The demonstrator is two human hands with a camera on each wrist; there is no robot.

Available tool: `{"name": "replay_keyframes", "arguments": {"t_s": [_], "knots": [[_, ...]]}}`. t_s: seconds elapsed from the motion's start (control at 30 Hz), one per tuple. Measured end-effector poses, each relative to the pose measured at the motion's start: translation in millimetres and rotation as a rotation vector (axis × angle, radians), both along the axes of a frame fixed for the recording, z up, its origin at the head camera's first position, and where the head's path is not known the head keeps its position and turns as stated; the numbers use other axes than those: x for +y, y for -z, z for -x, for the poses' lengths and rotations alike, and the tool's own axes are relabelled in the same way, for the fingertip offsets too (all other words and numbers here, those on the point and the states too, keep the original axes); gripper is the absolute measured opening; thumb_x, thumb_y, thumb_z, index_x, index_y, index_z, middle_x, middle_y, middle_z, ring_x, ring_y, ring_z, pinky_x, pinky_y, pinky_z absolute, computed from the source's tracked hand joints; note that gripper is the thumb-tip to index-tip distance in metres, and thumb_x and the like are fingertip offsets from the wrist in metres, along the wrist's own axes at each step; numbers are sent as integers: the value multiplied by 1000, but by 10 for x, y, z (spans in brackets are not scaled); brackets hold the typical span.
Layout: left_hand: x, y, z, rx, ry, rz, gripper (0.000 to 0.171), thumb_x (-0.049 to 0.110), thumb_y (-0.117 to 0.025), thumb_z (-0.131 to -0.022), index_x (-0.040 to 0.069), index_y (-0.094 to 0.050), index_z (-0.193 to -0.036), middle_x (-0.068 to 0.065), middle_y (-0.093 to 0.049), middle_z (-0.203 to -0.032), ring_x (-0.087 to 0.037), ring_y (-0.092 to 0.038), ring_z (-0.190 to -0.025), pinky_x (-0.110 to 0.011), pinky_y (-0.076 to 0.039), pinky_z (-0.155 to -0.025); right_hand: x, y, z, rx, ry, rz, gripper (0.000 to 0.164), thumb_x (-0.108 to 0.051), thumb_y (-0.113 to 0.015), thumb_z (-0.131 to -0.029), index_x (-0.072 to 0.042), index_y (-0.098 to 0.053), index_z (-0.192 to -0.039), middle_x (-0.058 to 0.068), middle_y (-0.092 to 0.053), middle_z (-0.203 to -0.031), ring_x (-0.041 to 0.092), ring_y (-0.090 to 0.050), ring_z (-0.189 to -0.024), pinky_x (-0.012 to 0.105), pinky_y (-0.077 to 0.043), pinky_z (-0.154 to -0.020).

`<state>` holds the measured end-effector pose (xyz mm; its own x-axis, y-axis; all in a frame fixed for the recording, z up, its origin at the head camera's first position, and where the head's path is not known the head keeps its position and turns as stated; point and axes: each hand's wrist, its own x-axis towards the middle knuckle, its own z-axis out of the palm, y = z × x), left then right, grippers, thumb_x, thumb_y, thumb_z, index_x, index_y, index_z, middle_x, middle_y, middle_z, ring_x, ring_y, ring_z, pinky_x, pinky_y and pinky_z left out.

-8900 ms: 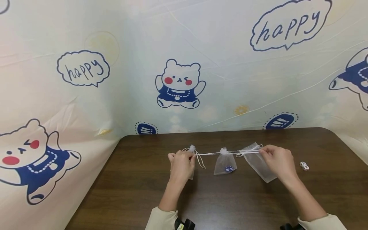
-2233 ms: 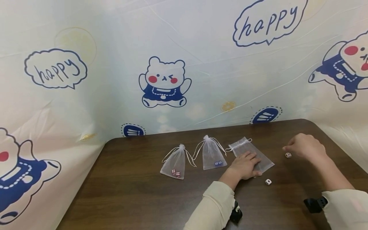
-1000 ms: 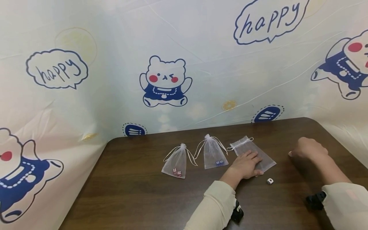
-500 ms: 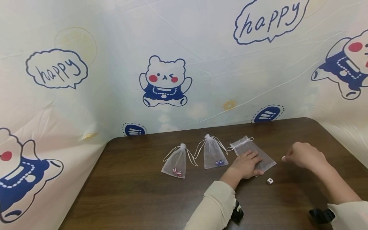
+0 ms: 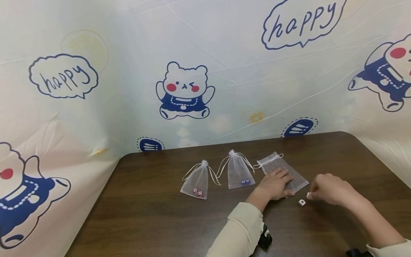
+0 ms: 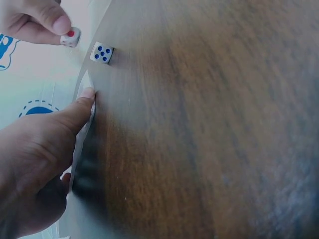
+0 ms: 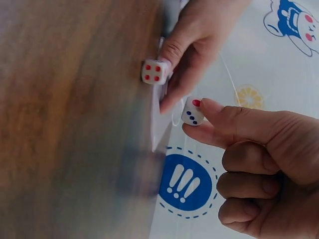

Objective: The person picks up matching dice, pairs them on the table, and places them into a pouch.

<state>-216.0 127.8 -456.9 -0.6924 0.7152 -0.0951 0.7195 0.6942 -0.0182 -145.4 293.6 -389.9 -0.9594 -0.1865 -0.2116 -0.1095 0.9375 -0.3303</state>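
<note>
My right hand (image 5: 334,189) pinches a white die (image 7: 192,111) between thumb and index finger, its other fingers curled in. A second white die (image 5: 301,202) lies on the table just left of it; the left wrist view shows blue pips on this die (image 6: 102,53). My left hand (image 5: 274,184) rests with fingers spread on a flat white mesh drawstring bag (image 5: 295,178), covering its lower left part. No dice show in the visible part of that bag.
Two drawn-shut mesh bags lie to the left: one bag (image 5: 196,180) with red dice, another bag (image 5: 237,171) with blue dice. All stand on a dark wooden table (image 5: 144,214). A printed cloth (image 5: 240,89) hangs behind the table's far edge.
The right hand has picked up the farther white die and carried it left and nearer, beside the other die. The left hand stays on the bag. Earlier, both hands pulled a bag's drawstrings.
</note>
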Motion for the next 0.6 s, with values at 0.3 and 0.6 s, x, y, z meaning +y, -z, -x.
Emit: {"name": "replay_keyframes", "arguments": {"t_s": [0.3, 0.6], "knots": [[-2, -11, -13, 2, 6, -2, 56, 57, -47, -88, 36, -40, -139, 13, -30, -146, -9, -22, -135, -24, -21, -105, -53, 140, -32, 6, -57, 7, 18, -18, -75, -73, -20, -63, -60, -8, -51, -58, 12, -42, -53, 31, -35, -48], [-4, -2, -3, -6, 2, -10, 55, 57, -48, -88, 36, -40, -139, 13, -30, -146, -9, -21, -135, -24, -21, -105, -76, 192, -15, 14, -62, -15, 22, -16, -76, -70, -20, -59, -57, -7, -48, -57, 12, -42, -52, 31, -34, -46]]}}
